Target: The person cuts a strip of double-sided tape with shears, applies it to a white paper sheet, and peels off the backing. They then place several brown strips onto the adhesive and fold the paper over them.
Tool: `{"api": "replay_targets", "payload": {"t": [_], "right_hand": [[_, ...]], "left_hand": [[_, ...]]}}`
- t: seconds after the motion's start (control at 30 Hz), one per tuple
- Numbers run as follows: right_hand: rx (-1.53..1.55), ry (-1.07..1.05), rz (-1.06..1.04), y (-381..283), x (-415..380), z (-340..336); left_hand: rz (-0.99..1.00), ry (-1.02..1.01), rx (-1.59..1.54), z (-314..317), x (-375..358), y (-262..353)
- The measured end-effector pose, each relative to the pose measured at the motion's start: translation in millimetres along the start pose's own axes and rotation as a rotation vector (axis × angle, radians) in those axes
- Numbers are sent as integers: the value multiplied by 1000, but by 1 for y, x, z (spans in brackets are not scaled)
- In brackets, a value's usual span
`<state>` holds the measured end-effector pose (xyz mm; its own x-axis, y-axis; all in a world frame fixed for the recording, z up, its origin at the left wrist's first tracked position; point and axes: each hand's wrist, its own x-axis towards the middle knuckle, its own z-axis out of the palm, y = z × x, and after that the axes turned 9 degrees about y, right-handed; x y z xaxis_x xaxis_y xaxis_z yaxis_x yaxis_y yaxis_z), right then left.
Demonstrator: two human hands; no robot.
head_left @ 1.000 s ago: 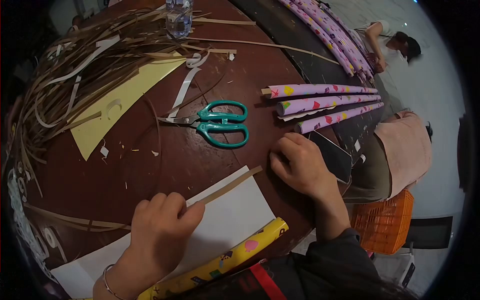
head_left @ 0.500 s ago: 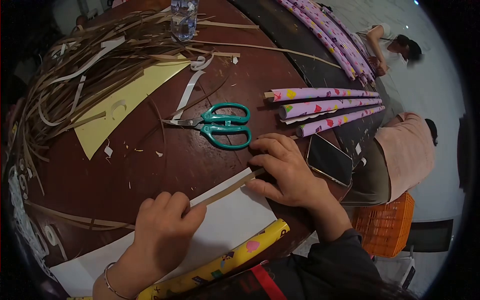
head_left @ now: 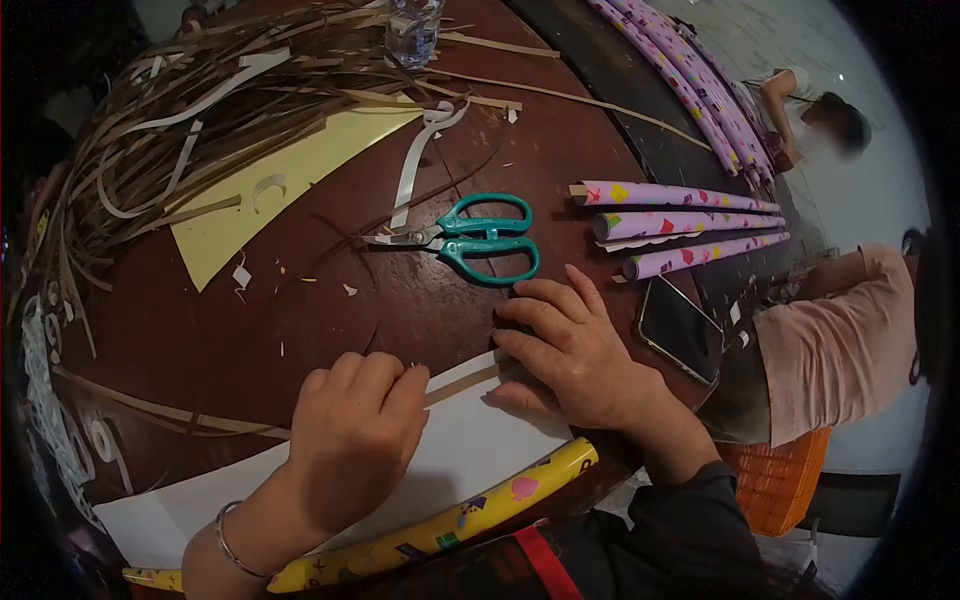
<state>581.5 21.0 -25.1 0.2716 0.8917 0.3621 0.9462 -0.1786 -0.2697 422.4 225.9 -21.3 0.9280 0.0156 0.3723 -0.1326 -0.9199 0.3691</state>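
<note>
Pinching a brown paper strip (head_left: 462, 380) between curled left hand (head_left: 355, 430) fingers at the white sheet's (head_left: 470, 450) upper edge on the worktop (head_left: 330, 320). Pressing its other end flat under the right hand (head_left: 565, 345), fingers spread. Lying just beyond: teal scissors (head_left: 480, 240).

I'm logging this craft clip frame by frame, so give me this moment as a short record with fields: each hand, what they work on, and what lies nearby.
left hand: left hand presses on the brown strip and the white sheet
right hand: right hand lies flat on the strip's far end
near edge: yellow roll by the sheet
beyond hands: teal scissors, closed, on the table
right side: phone; three purple rolls
far left: heap of brown strips; yellow sheet
</note>
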Motion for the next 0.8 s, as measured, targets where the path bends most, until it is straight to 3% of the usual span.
{"api": "replay_targets", "payload": {"t": [0.37, 0.8], "right_hand": [[-31, -46, -129, -12, 13, 3], [-206, -138, -146, -24, 23, -7]], "left_hand": [[69, 54, -2, 2, -4, -5], [-48, -62, -55, -10, -1, -4]]}}
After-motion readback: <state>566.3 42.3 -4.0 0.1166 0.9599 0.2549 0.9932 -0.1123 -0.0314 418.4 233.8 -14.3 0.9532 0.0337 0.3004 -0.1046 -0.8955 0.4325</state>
